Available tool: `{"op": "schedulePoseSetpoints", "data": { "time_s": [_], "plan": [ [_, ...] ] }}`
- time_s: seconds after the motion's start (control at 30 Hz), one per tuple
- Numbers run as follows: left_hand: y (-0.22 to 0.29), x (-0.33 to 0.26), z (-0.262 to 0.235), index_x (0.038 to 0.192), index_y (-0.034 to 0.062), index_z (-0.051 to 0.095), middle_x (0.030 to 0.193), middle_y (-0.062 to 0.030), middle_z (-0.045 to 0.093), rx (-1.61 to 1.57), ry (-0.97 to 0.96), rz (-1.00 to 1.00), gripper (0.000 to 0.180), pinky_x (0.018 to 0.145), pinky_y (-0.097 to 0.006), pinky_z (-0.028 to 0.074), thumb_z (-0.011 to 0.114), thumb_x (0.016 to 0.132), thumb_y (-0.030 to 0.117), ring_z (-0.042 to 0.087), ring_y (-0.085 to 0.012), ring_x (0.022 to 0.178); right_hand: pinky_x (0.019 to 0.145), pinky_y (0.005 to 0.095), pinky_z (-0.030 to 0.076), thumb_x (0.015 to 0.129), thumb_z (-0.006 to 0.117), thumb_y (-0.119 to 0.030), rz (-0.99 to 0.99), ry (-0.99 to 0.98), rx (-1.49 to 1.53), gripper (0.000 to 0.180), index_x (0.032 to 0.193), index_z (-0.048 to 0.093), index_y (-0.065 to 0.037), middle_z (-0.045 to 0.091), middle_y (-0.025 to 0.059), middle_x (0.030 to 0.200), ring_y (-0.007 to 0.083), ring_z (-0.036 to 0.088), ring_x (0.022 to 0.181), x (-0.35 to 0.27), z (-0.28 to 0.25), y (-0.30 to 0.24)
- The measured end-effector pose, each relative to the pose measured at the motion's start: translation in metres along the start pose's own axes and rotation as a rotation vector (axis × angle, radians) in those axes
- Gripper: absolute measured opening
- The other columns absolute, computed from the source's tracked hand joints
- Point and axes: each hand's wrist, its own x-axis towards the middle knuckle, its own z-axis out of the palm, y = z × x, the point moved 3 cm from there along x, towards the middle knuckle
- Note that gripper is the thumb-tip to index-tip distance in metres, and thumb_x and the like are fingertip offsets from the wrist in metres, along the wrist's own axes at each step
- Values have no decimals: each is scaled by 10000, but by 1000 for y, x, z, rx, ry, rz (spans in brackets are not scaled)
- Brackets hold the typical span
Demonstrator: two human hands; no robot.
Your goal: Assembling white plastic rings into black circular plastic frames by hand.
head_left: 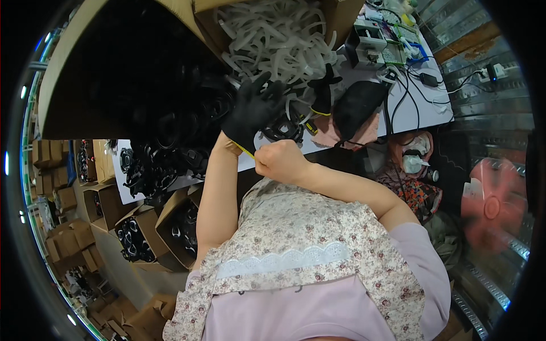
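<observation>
Two hands meet just in front of the person's chest. The left hand [254,108] wears a black glove with a yellow cuff edge and is raised with its fingers spread, the fingertips reaching up near the heap of white translucent plastic rings [278,40] that fills an open cardboard box [341,14]. The bare right hand [278,161] is pressed closed at the glove's cuff, pinching the yellow edge at the left wrist, so the work in hand appears to be fitting the glove. Judging by how it sits, that is nearly done: the glove covers all the fingers and the palm, and only the cuff seems to need settling. The right hand has no glove on it.

A second black glove [324,88] lies on the white counter [409,108] just right of the raised hand, beside a black fabric pouch [358,102]. A pile of black ring-shaped plastic parts [170,148] spreads over the counter's left part and none of it is being touched. More such parts sit in open cardboard cartons [170,224] below the counter. At the far end stands a small grey-and-white machine [367,42] with black cables [409,85] trailing from it.
</observation>
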Motion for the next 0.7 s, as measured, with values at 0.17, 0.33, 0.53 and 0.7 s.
{"op": "schedulePoseSetpoints", "data": {
  "time_s": [0.17,0.33,0.53,0.7],
  "plan": [
    [-8,-6,-3,1440,119,456,1505,-90,435,-459,104,-60,484,1118,-438,359,514,967,205,356,-319,1427,534,421,467,755,659,-153,0,-190,254,183,636,563,-54,577,120,625,339,593,578,-8,4,-24],
    [-62,-10,-24,1320,24,569,1207,-148,628,-230,434,-158,380,1002,-395,449,517,1014,244,571,-305,1111,547,448,424,809,624,-216,81,-300,528,234,672,555,-39,577,155,649,383,568,612,5,-19,-31],
    [-109,-29,-28,1534,5,273,1530,-258,357,971,293,-241,907,1126,-431,348,783,834,275,383,-379,1405,944,443,457,813,738,-171,305,55,-123,430,1209,610,-66,589,117,1214,337,545,1143,-53,-27,122],
    [-85,-33,30,1309,22,546,1255,-215,576,880,138,106,533,923,-447,476,734,827,151,556,-406,1147,938,458,482,750,746,-64,541,58,-569,750,1428,447,-182,457,186,1410,386,525,1215,-80,-34,216]
  ]
}}
